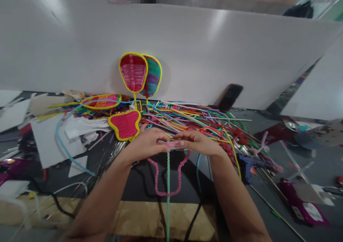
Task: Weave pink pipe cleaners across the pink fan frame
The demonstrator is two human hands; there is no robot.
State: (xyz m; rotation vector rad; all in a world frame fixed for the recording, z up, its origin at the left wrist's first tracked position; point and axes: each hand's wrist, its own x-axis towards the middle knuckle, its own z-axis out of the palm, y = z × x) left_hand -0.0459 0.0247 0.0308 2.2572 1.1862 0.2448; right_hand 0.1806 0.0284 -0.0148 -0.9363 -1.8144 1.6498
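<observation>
My left hand (150, 141) and my right hand (200, 142) meet in front of me, fingers closed on the upper part of a pipe cleaner frame. Its twisted pink outline (179, 179) hangs below the fingers in a rounded U. A pale green twisted stem (168, 213) runs down its middle toward me. Between the fingertips, pink strands (171, 145) lie across the top; a bit of green shows beneath them. The fingers hide the frame's upper edge. Just beyond my left hand lies a pink, yellow-rimmed pipe cleaner shape (124, 125).
Loose coloured pipe cleaners (184, 117) are heaped behind my hands. Two yellow-rimmed fan shapes (133, 72) lean on the white partition (193, 56), as does a dark phone (230, 97). At right lie a blue glue gun (245, 167) and a purple device (302, 202); paper sheets (55, 142) are left.
</observation>
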